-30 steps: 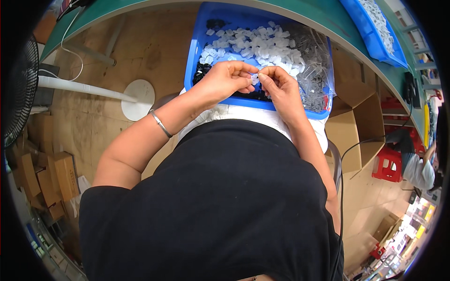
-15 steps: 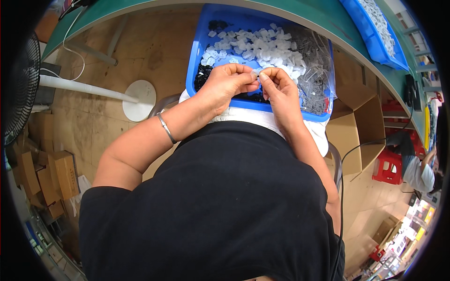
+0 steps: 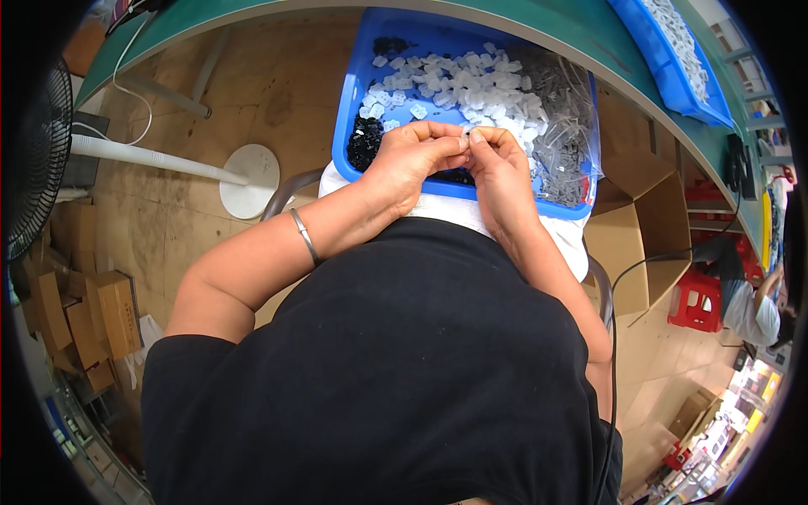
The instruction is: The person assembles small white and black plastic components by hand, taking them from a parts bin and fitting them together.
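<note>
Over the near part of a blue plastic tray, my left hand and my right hand meet fingertip to fingertip. Both are closed in a pinch, thumbs against forefingers. Between the tips a tiny dark and pale bit shows, too small to make out. Beyond the fingers lies a heap of translucent white plastic pieces. Small black parts are piled at the tray's left, near my left hand. To the right of my right hand are clear, greyish thin parts, partly under clear plastic film.
A green table curves across behind the tray, with another blue tray on it. An open cardboard box and a red stool stand at the right. A fan with a white round base is at the left.
My hands have shifted slightly, with the fingertips still together. The pale piece that showed between them is now mostly hidden.
</note>
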`<action>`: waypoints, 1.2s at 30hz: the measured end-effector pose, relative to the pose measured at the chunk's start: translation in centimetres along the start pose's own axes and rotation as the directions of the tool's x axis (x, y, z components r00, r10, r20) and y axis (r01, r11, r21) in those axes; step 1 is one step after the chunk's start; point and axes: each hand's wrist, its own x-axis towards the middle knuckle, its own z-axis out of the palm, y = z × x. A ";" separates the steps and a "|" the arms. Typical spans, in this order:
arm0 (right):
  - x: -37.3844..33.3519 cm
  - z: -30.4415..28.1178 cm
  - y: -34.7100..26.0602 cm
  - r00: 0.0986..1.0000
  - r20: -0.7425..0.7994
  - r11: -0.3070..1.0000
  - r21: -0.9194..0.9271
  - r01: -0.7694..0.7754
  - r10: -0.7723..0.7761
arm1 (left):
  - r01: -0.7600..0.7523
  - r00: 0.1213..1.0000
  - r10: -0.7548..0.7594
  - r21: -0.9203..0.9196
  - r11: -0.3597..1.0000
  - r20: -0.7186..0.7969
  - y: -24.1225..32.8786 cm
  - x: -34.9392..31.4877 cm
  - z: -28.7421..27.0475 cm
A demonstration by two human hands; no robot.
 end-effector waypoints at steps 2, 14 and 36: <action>-0.1 0.0 -0.1 0.999 0.007 0.997 0.075 -0.031 0.031 | -0.010 1.000 0.010 0.007 1.000 0.003 0.0 0.0 0.0; -0.6 0.4 -1.2 0.999 0.017 0.984 0.175 -0.037 0.035 | -0.127 0.986 0.110 0.143 0.981 0.123 0.7 -0.5 0.7; 1.0 -10.5 -4.4 0.878 0.100 0.049 -0.989 0.139 -0.467 | -0.061 0.967 -0.049 0.413 0.909 0.249 1.8 0.2 -0.5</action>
